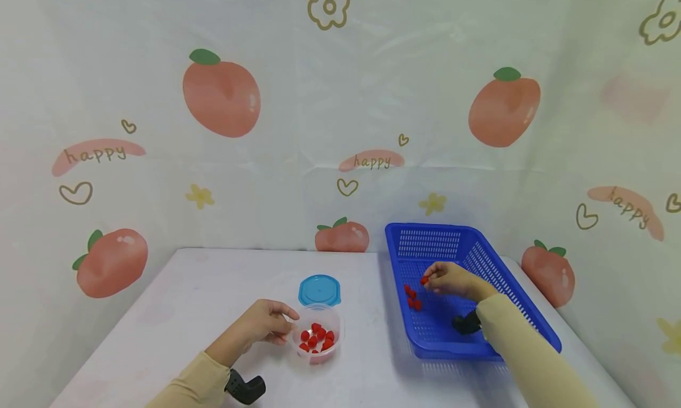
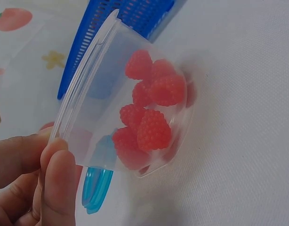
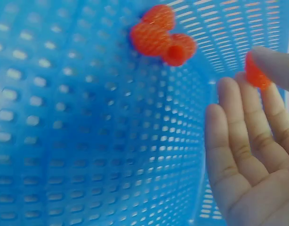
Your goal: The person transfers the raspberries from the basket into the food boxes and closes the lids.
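Note:
A clear round plastic tub (image 1: 317,332) with several red raspberries (image 2: 154,129) inside stands on the white table. My left hand (image 1: 268,321) pinches its rim from the left, thumb and fingers on either side of the lip. Inside the blue basket (image 1: 452,350) on the right, my right hand (image 1: 449,279) holds one raspberry (image 3: 257,71) between thumb and fingertips, above the basket floor. Several more raspberries (image 3: 154,38) lie together at the basket's left side.
A blue lid (image 1: 319,290) lies on the table just behind the tub. The basket has high slotted walls and stands to the right of the tub. Behind the table (image 1: 175,313) hangs a white cloth (image 1: 287,112) printed with fruit.

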Tool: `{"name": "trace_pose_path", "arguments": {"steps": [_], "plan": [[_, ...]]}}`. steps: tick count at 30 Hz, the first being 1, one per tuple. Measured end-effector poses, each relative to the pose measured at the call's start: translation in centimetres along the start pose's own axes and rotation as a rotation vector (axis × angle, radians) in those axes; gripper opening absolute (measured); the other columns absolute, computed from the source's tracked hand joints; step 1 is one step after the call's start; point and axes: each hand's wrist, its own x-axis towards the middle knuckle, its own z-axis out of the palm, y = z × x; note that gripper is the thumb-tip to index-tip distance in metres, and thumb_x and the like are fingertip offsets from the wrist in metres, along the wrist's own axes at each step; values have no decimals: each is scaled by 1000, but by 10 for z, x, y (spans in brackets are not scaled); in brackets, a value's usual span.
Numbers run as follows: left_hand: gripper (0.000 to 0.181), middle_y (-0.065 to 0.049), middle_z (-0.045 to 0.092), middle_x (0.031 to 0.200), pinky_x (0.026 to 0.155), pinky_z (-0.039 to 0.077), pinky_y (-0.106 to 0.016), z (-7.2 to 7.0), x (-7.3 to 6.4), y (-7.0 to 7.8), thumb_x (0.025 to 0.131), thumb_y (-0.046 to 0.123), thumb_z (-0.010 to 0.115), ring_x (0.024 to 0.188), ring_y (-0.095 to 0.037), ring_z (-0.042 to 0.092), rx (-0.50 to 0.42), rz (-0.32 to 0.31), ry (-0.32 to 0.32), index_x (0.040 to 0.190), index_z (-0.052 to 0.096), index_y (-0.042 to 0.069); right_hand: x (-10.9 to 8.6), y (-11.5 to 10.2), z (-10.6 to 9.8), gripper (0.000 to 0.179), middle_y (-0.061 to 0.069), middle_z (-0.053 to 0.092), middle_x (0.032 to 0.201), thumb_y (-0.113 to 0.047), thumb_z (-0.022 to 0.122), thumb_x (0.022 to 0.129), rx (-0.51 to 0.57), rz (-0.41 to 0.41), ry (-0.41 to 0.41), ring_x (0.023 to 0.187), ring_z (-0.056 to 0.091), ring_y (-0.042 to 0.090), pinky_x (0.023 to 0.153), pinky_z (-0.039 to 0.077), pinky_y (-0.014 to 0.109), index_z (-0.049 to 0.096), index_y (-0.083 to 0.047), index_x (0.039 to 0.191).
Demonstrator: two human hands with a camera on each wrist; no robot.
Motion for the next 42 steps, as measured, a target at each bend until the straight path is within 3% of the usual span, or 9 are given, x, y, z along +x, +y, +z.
{"name": "trace_pose_path", "arguments": {"steps": [9, 21, 30, 42], "plan": [[26, -3, 62, 67, 60, 58, -27, -2, 0, 1, 85, 6, 69, 57, -14, 60, -13, 7, -19, 108, 65, -4, -8, -15, -2, 32, 1, 58, 97, -9, 64, 92, 189, -107, 125, 92, 62, 11, 88, 55, 26, 48, 3, 117], [25, -4, 62, 68, 60, 58, -27, -2, -1, 3, 85, 7, 68, 58, -13, 61, -15, 5, -18, 108, 65, -4, -29, -52, 17, 20, -3, 55, 99, -8, 59, 96, 471, -248, 207, 99, 60, 10, 92, 52, 22, 55, -13, 114], [24, -5, 63, 70, 62, 59, -28, -2, -1, 3, 86, 8, 68, 59, -15, 61, -4, -13, -2, 108, 66, -2, -44, -83, 48, 18, -5, 57, 102, -5, 58, 95, 602, -334, 256, 103, 57, 10, 92, 51, 19, 60, -18, 107], [24, -4, 63, 70, 62, 59, -28, -2, -1, 4, 86, 7, 68, 59, -14, 61, -12, -14, -6, 108, 65, -3, -53, -111, 106, 22, -2, 56, 101, -1, 60, 93, 634, -415, 207, 99, 59, 12, 95, 51, 24, 57, -15, 109]]}}
